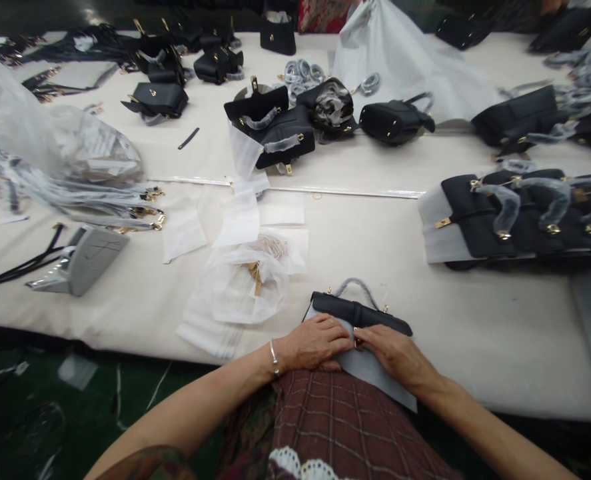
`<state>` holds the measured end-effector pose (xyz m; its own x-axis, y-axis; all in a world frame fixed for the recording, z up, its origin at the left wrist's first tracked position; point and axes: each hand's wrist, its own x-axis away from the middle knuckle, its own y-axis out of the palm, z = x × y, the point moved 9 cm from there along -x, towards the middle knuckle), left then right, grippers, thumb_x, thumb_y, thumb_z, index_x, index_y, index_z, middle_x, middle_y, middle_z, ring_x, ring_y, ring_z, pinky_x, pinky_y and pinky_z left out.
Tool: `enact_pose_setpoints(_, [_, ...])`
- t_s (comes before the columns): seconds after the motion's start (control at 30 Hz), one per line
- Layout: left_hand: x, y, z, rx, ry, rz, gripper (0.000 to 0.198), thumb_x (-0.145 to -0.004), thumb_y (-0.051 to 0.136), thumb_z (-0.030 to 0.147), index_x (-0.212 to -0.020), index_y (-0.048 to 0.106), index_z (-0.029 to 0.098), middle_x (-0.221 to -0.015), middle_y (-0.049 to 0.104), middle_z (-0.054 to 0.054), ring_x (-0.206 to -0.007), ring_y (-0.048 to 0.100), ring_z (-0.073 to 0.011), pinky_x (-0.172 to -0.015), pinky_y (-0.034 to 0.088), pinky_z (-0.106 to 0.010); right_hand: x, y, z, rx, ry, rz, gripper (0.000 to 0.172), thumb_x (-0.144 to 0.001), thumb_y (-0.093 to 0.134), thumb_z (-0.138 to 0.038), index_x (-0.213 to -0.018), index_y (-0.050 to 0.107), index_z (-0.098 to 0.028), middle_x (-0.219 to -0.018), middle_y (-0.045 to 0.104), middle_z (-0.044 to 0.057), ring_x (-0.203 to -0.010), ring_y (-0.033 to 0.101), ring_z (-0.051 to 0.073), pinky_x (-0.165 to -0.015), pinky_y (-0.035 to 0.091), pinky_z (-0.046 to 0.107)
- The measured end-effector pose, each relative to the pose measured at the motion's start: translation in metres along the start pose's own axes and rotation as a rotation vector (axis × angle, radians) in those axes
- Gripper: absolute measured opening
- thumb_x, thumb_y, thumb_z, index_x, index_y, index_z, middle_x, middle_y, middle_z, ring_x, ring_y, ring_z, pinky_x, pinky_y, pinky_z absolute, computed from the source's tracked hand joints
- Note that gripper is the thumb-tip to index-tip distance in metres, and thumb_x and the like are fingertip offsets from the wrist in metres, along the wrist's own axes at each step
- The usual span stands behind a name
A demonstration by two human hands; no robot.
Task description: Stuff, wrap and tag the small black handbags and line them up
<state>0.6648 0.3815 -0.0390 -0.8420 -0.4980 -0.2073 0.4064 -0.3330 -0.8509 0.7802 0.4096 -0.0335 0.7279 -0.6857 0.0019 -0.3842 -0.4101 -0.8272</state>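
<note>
A black handbag (362, 315) with a wrapped top handle stands at the table's front edge, close against my body. Grey-white protective sheet covers its front below the flap. My left hand (318, 341) lies across that sheet with its fingers together, holding the bag steady. At the front of the flap, the fingertips of my right hand (392, 350) pinch the small gold clasp (358, 338). Part of the clasp is hidden behind those fingers.
Left of the bag lies a clear plastic bag (248, 287) with tags, beside white paper sheets (238, 217). Wrapped straps (90, 200) and a grey wedge-shaped block (82, 260) are farther left. A row of black handbags (480, 220) stands right; more bags (285, 133) lie across the table.
</note>
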Motion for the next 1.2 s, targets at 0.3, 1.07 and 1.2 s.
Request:
enact_pose_setpoints(0.3, [0.001, 0.012, -0.004, -0.099, -0.048, -0.007, 0.049, -0.092, 0.060, 0.048, -0.136, 0.052, 0.029, -0.112, 0.062, -0.004, -0.100, 0.054, -0.0211, -0.090, 0.037, -0.036, -0.026, 0.003, 0.005, 0.108, -0.049, -0.179, 0.021, -0.091, 0.052, -0.016, -0.089, 0.071, -0.025, -0.081, 0.065, 0.000, -0.071, 0.061, 0.013, -0.064, 0.047, 0.023])
enact_pose_setpoints(1.07, [0.003, 0.012, -0.003, -0.029, -0.017, 0.089, 0.045, -0.088, 0.063, 0.047, -0.126, 0.055, 0.024, -0.116, 0.063, -0.006, -0.102, 0.054, -0.0239, -0.092, 0.039, -0.040, -0.013, 0.018, -0.008, 0.345, 0.200, 0.115, 0.025, -0.097, 0.036, -0.021, -0.080, 0.054, -0.026, -0.076, 0.063, 0.004, -0.068, 0.063, 0.019, -0.062, 0.053, 0.028])
enact_pose_setpoints(1.2, [0.020, 0.003, -0.016, 0.117, -0.072, 0.295, 0.037, -0.095, 0.055, 0.044, -0.130, 0.052, 0.033, -0.131, 0.059, -0.004, -0.115, 0.055, -0.0215, -0.105, 0.038, -0.037, -0.005, -0.016, 0.038, 0.034, 0.298, 0.126, 0.030, -0.097, 0.047, -0.042, -0.078, 0.063, -0.025, -0.073, 0.066, -0.001, -0.068, 0.065, 0.014, -0.065, 0.053, 0.020])
